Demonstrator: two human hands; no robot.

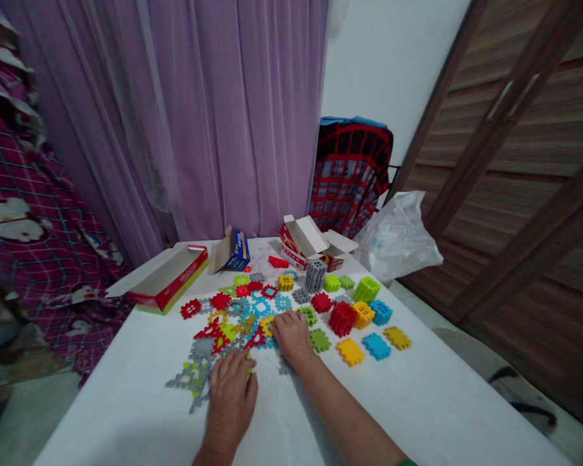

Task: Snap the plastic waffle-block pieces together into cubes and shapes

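Note:
My left hand (232, 391) rests palm down at the near edge of a pile of flat toothed plastic pieces, beside grey triangular pieces (182, 380); a bit of yellow-green shows by its fingertips. My right hand (290, 333) reaches into the pile, its curled fingertips at a yellow piece (267, 325); whether they grip it is hidden. Blue pieces (261, 307) and red pieces (214, 330) lie in front of the hands. To the right sit a red stack (342, 318), a yellow stack (363, 314), a tall grey stack (315, 276) and a single yellow square (350, 351).
On the white table (140, 388), an open red box (175, 281), a blue box (236, 249) and another red box (304, 243) stand along the back. A clear plastic bag (396, 239) is at the back right corner. Wooden wardrobe doors (505, 194) rise beyond.

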